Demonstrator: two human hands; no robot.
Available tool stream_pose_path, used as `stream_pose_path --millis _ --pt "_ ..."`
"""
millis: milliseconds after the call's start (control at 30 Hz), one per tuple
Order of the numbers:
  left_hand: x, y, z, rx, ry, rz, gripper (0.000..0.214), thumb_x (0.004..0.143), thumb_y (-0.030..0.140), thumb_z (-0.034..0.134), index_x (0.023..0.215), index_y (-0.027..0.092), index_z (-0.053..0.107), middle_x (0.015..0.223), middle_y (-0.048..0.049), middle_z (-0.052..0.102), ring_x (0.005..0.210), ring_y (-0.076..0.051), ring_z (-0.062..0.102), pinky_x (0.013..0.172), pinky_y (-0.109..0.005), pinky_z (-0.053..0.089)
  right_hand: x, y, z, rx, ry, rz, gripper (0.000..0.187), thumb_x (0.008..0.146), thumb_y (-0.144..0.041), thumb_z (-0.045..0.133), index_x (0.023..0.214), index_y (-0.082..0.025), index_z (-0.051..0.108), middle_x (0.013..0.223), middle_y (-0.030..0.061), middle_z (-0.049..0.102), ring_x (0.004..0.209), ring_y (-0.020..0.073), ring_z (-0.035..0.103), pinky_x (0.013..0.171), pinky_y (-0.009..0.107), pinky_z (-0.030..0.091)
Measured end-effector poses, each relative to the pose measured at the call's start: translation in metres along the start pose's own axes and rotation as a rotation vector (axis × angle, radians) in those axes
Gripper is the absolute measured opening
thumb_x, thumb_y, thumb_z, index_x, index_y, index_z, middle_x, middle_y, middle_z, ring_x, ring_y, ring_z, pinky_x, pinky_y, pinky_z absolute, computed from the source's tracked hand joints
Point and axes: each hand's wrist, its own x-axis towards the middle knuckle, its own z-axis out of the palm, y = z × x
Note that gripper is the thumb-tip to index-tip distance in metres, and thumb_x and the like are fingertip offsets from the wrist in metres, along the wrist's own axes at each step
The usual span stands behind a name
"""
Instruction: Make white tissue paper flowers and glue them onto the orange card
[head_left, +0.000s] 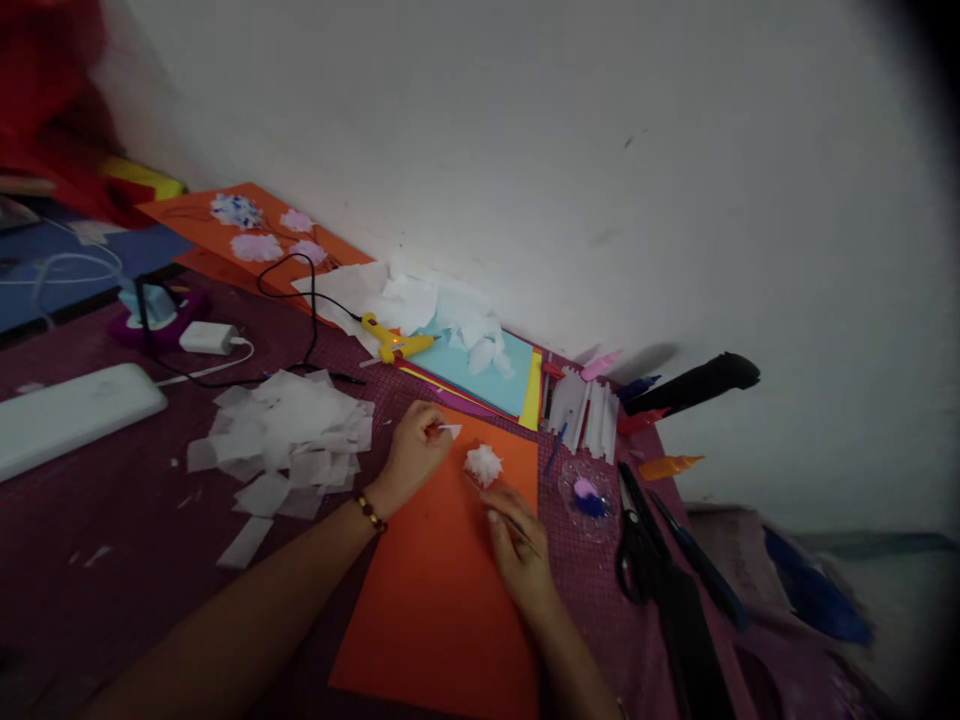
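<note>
Orange sheet [442, 600]: I see a white puff [484, 464] near its far edge.
Left hand [418, 445]: pinching a scrap [454, 430] at the far left corner.
Right hand [519, 548]: closed round a stick [518, 527], tip by the puff.

A pale wall [600, 200] (faintly marked) rises behind the maroon table [150, 560] — all dimly lit.

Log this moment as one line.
left hand: pinching white scrap | right hand: holding thin stick, tip near tuft | white tuft: on orange sheet
</note>
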Motion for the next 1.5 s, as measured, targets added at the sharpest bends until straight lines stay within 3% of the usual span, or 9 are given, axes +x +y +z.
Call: stream_pose_path --millis 233,500,667,1067,1200,1367,1500 --pt "0.003 -0.011 0.006 -0.081 -0.179 -0.057 0.01 0.076 0.021 0.051 0.069 0.015 0.055 0.065 0.0033 0.052 0.062 -0.011 0.045 0.057 -0.022 0.034 -0.007 0.022 -0.008 -0.102 -0.084 -0.052 0.029 0.088 -0.019 0.051 0.111 -0.027 0.067 0.105 0.0073 0.069 0.098 0.021 0.064 0.084 0.038 0.051" --pt "0.01 -0.019 0.002 -0.047 -0.338 -0.055 0.01 0.073 0.021 0.054 0.066 0.015 0.057 0.063 0.0027 0.054 0.06 -0.011 0.048 0.056 -0.022 0.034 -0.005 0.02 -0.01 -0.044 0.116 0.132 0.024 0.09 -0.027 0.05 0.106 -0.023 0.069 0.107 0.0081 0.07 0.102 0.0211 0.063 0.09 0.039 0.049" --pt "0.014 -0.019 -0.006 -0.066 -0.472 -0.041 0.009 0.072 0.018 0.053 0.069 0.014 0.061 0.064 0.0013 0.058 0.06 -0.012 0.05 0.056 -0.022 0.036 -0.004 0.021 -0.012 -0.018 0.174 0.216 0.025 0.089 -0.033 0.051 0.1 -0.02 0.069 0.102 0.0085 0.071 0.095 0.0216 0.064 0.086 0.038 0.049" --pt "0.017 -0.009 -0.011 -0.12 -0.814 0.07 0.016 0.071 0.006 0.053 0.076 0.014 0.066 0.077 0.0003 0.067 0.074 -0.012 0.059 0.068 -0.021 0.042 0.0 0.022 -0.014 -0.044 0.184 0.238 0.027 0.089 -0.034 0.051 0.099 -0.017 0.069 0.093 0.0085 0.072 0.086 0.0205 0.065 0.078 0.035 0.05" --pt "0.01 -0.009 -0.002 0.003 -0.757 0.187 0.02 0.068 0.0 0.053 0.074 0.015 0.066 0.076 0.0003 0.064 0.075 -0.013 0.056 0.071 -0.022 0.04 0.0 0.021 -0.013 -0.023 0.177 0.238 0.026 0.089 -0.033 0.051 0.1 -0.017 0.068 0.094 0.0082 0.072 0.085 0.0199 0.066 0.078 0.035 0.05" --pt "0.002 -0.011 0.015 0.029 -0.646 0.161 0.018 0.068 0.001 0.051 0.077 0.014 0.059 0.074 -0.0001 0.059 0.069 -0.013 0.051 0.064 -0.022 0.037 0.0 0.021 -0.012 0.006 0.198 0.24 0.024 0.088 -0.032 0.052 0.098 -0.017 0.067 0.092 0.0075 0.071 0.081 0.0189 0.065 0.077 0.034 0.051" --pt "0.002 -0.012 0.021 0.018 -0.616 0.142 0.017 0.067 0.001 0.05 0.075 0.015 0.056 0.071 0.0011 0.057 0.066 -0.012 0.049 0.061 -0.022 0.036 -0.007 0.019 -0.011 0.099 0.322 0.204 0.02 0.089 -0.03 0.051 0.096 -0.017 0.064 0.082 0.0048 0.068 0.071 0.0174 0.064 0.069 0.033 0.051"
